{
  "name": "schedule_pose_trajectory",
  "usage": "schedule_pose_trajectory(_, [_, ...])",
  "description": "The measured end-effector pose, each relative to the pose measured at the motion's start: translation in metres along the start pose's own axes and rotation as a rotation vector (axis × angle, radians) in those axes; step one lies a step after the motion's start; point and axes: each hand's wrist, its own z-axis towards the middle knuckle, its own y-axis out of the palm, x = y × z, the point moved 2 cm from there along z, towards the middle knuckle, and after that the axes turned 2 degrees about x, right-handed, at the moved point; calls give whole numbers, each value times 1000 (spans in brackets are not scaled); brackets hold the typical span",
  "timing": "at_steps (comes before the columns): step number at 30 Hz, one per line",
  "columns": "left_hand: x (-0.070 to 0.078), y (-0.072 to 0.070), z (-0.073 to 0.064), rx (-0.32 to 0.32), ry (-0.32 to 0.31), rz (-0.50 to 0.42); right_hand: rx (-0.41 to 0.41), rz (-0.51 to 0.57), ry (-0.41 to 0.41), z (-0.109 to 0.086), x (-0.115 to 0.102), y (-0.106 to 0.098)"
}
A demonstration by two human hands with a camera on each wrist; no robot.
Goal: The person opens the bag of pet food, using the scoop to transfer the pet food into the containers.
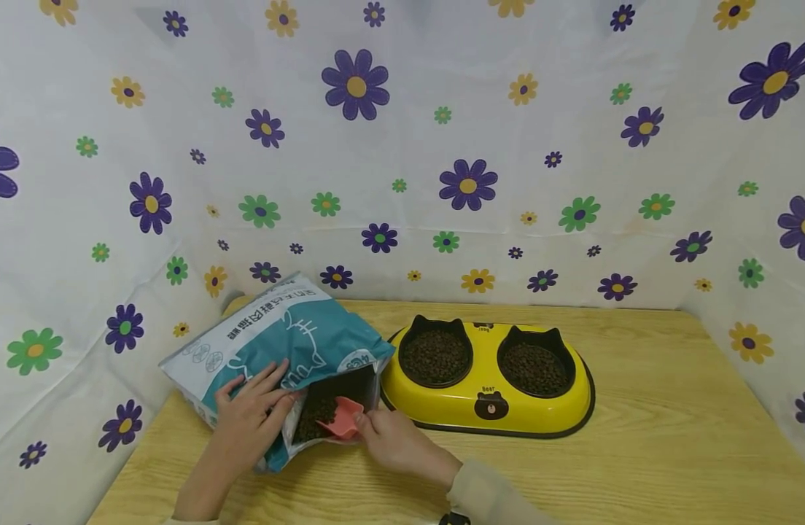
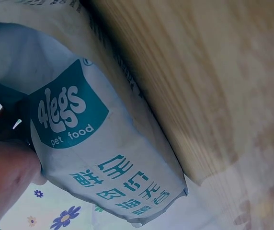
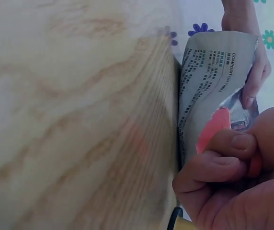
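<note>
A white and teal pet food bag (image 1: 245,328) lies on its side with its mouth towards the person. My left hand (image 1: 258,408) grips it by the edge of the mouth, fingers spread over the teal front. Brown kibble (image 1: 313,421) shows inside. My right hand (image 1: 402,441) holds a pink scoop (image 1: 345,418) by its handle, the scoop's bowl inside the mouth against the kibble. In the right wrist view, curled fingers (image 3: 218,163) wrap the handle, and part of the pink scoop (image 3: 214,128) shows in front of the bag's printed side (image 3: 211,72).
Right of the bag stands a yellow double feeder (image 1: 435,412) with a bear print. Its two black cat-eared bowls, left (image 1: 435,321) and right (image 1: 534,335), contain kibble. The wooden table (image 1: 671,437) meets a flower-patterned cloth (image 1: 415,277) behind and at both sides.
</note>
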Motion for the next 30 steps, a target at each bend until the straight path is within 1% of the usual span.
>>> schedule_pose_trajectory(7, [0,1,-2,-8,5,-9,15,-7,-28,0,2,6])
schedule_pose_trajectory(19, [0,0,-2,24,5,-20,6,35,-49,-4,-1,5])
schedule_pose_trajectory(25, [0,0,-2,33,14,-22,2,86,-83,-9,-3,1])
schedule_pose_trajectory(30, [0,1,-3,48,27,-19,-19,143,-99,-14,-1,-5])
